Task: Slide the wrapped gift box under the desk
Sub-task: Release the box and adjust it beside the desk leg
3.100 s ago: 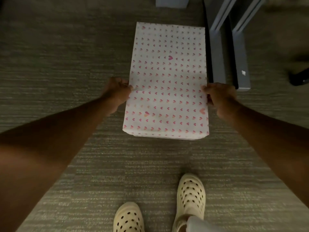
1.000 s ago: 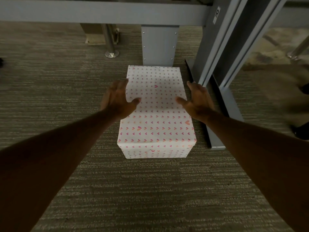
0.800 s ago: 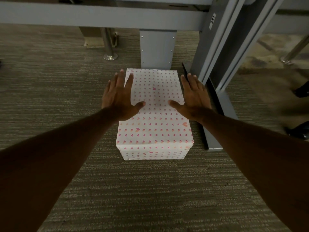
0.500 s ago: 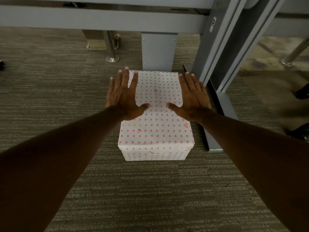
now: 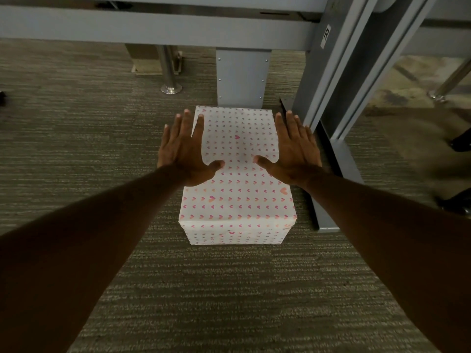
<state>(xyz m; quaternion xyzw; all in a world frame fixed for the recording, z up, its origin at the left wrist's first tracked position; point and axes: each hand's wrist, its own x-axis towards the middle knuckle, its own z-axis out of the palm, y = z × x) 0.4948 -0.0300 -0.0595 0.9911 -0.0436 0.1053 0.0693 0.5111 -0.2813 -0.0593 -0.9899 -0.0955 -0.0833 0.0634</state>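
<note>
A gift box (image 5: 238, 189) wrapped in white paper with small pink hearts lies on the grey carpet, its far end against a grey desk panel (image 5: 242, 75). The desk's grey crossbeam (image 5: 153, 26) spans the top of the view. My left hand (image 5: 184, 149) is spread flat over the box's left top edge. Over the right top edge my right hand (image 5: 293, 149) is spread the same way. Both hands have fingers apart and grip nothing; whether the palms touch the paper is unclear.
A grey desk leg (image 5: 323, 72) with a long floor foot (image 5: 334, 189) runs close along the box's right side. A chrome pole with a round base (image 5: 170, 87) stands at the back left. Dark objects (image 5: 461, 141) lie at the right edge. Carpet stretches left.
The box has gone from in front of the desk foot to under the desk, against the panel. My hands moved from gripping its sides to lying spread over its top.
</note>
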